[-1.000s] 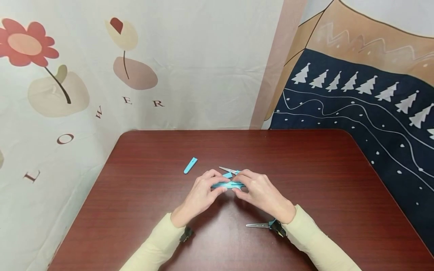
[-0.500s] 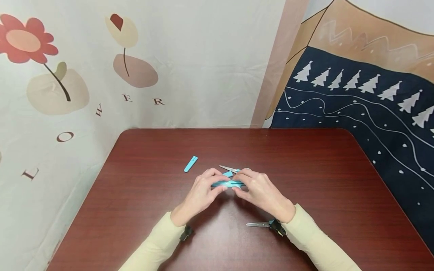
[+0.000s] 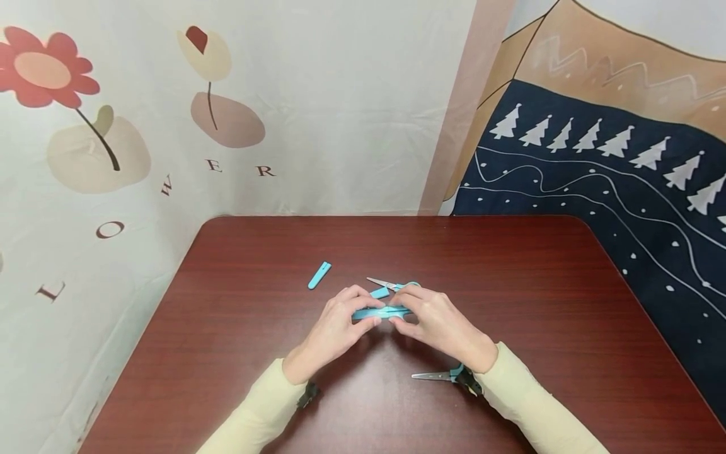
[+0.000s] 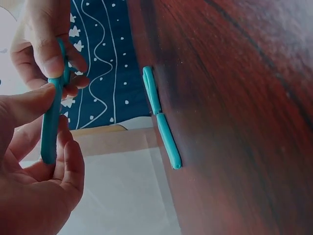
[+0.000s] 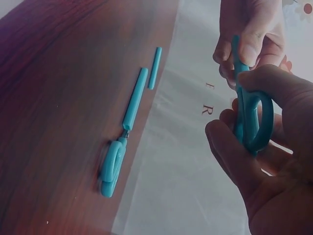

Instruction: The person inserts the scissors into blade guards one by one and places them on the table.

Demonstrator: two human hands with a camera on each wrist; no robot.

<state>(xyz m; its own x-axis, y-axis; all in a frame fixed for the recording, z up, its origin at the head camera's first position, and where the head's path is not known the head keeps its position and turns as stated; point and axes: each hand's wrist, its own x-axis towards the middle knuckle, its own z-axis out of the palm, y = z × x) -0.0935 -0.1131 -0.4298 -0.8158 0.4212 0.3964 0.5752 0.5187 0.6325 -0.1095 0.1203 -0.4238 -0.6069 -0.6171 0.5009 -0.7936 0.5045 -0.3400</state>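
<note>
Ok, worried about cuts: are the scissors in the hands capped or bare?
Capped, it seems: the scissors show only teal between left hand and right hand.

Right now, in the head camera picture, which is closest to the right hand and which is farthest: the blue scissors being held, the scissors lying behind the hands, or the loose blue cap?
1. Held scissors: gripped in the right hand.
2. Lying scissors: just behind the hands.
3. Loose cap: far left on the table.
</note>
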